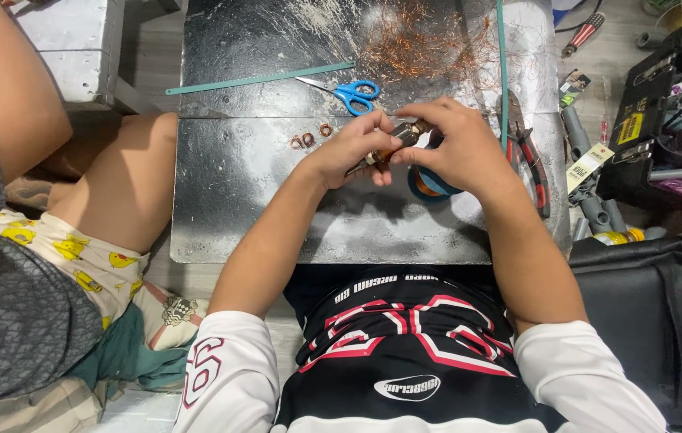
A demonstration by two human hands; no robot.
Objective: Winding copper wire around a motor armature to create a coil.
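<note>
A: The small copper-wound part, where is it?
B: Pinched between left hand and right hand, both closed on it, above the metal sheet. It's possibly a motor armature.
A: Advice?
B: Grip steadily, turn slowly; blue scissors lie near.

L hand & R hand gripping small metal part, blue scissors nearby

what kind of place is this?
Likely an informal floor-level repair workspace: a metal sheet as work surface, tangled copper wire, pliers, and an open toolbox beside it.
</note>
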